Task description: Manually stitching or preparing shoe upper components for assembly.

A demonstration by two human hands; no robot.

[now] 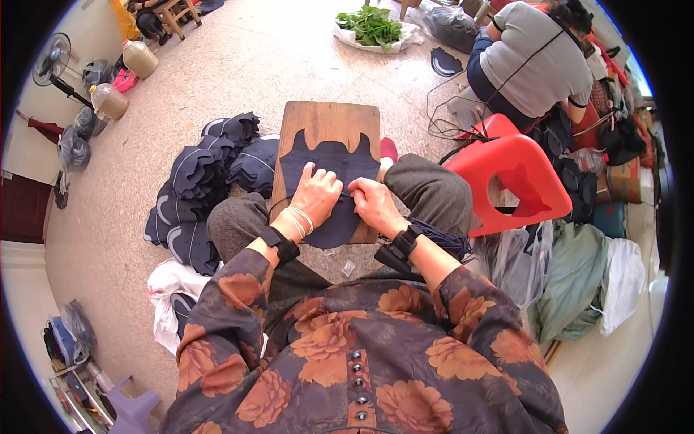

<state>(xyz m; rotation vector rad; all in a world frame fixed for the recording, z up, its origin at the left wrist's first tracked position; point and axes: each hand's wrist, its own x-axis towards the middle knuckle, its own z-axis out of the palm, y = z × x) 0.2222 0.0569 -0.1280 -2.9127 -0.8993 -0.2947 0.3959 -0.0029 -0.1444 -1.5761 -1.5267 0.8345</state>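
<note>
A dark navy fabric piece (336, 155), cut with two pointed tips at its far edge, lies over a wooden board (296, 119) between my knees. On the fabric's left part rests my left hand (316, 197), its fingers curled in and closed on the cloth; white bands circle that wrist. My right hand (376, 206) is close beside it, thumb and forefinger pinched at the fabric's middle. Whatever is between those fingertips is too small to make out. A bundle of dark cords (437, 237) lies by my right knee.
Stacks of navy cut pieces (195, 173) lie on the floor at left, near a white sack (173, 282). A red plastic stool (520, 184) stands at right, beside plastic bags (517, 260). Farther off, a person (538, 61) sits bent over; leafy greens (370, 27) lie beyond.
</note>
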